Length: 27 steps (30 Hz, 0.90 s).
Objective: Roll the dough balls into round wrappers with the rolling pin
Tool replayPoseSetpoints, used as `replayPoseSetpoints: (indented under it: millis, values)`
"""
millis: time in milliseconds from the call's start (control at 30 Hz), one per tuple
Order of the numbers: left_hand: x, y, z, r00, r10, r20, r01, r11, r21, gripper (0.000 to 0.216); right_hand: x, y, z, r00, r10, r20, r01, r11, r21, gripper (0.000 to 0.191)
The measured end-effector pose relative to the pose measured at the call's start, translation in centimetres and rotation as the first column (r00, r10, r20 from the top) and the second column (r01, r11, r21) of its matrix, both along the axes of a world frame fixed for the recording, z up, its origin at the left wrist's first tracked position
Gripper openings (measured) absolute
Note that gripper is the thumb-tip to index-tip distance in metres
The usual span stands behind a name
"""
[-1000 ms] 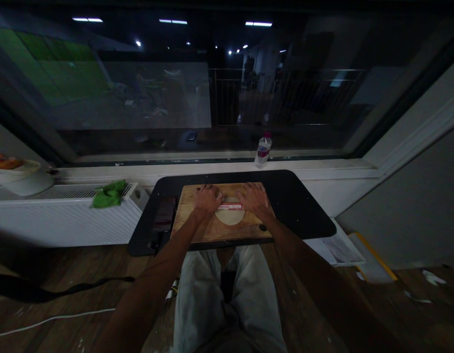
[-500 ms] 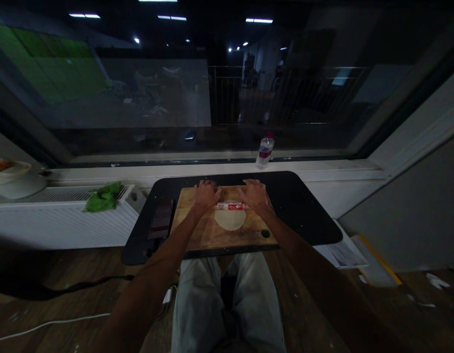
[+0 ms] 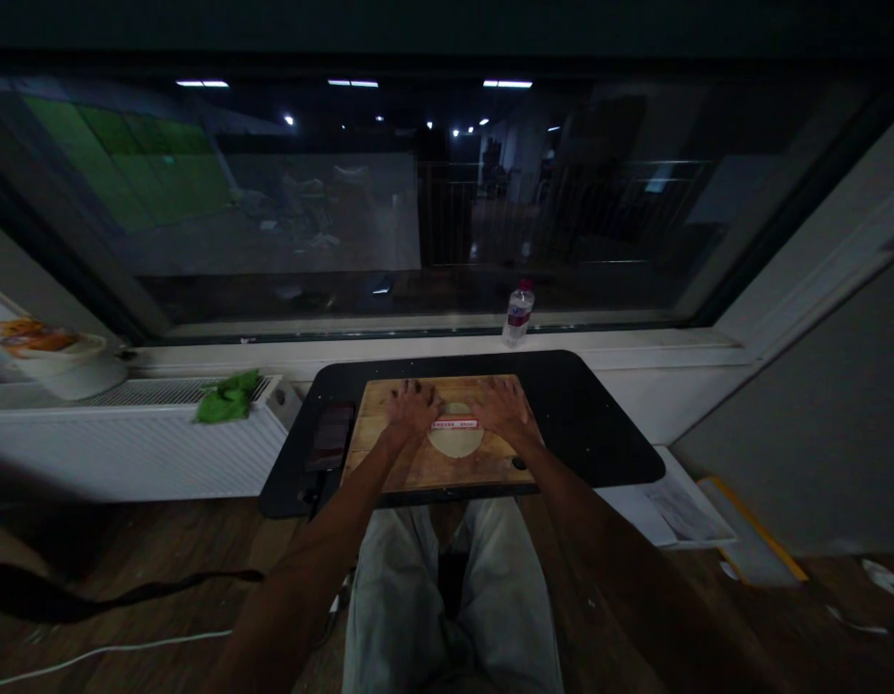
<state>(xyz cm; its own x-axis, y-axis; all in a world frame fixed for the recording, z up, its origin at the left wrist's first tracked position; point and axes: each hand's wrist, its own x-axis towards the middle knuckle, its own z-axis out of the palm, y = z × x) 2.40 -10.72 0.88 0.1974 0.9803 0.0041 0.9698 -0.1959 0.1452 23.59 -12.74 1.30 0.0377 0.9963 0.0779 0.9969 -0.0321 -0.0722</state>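
A rolling pin (image 3: 454, 424) in a red and white printed wrap lies across a thin round of dough (image 3: 455, 443). Over its left end rests my left hand (image 3: 412, 409), fingers spread forward and thumb turned inward. My right hand (image 3: 504, 409) lies the same way over the right end, palm down with fingers apart. Both hands hide the ends of the pin. Dough shows in front of and behind the pin. Beneath everything is a wooden cutting board (image 3: 418, 477) with a dark round hole near its right front corner.
The board lies on a black tabletop (image 3: 598, 434). A dark flat phone-like object (image 3: 332, 436) is at its left. On the window sill stands a water bottle (image 3: 517, 314). A green cloth (image 3: 228, 397) and a white bowl (image 3: 74, 371) sit on the radiator (image 3: 164, 443).
The rolling pin has turned, showing a different printed side, and lies slightly nearer the dough's middle. Both hands have moved with it. The view has tilted up a little.
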Motion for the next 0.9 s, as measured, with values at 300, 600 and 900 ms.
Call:
replayPoseSetpoints:
  millis: [300,600,900]
  values:
    - [0.1,-2.8,0.5,1.000,0.012,-0.019,-0.011,0.999,0.053,0.045,-0.4,-2.0,-0.2,1.000,-0.015,-0.021,0.015,1.000,0.027,0.065]
    - [0.0,-6.2,0.8,1.000,-0.006,0.009,0.005,0.994,0.108,0.048,-1.0,-5.3,0.5,1.000,0.005,-0.026,-0.003,0.997,0.072,0.053]
    - [0.0,-6.3,0.4,1.000,-0.003,0.015,0.001,0.992,0.123,0.051,-1.1,-5.6,0.3,0.999,0.003,-0.036,0.000,0.998,0.068,0.055]
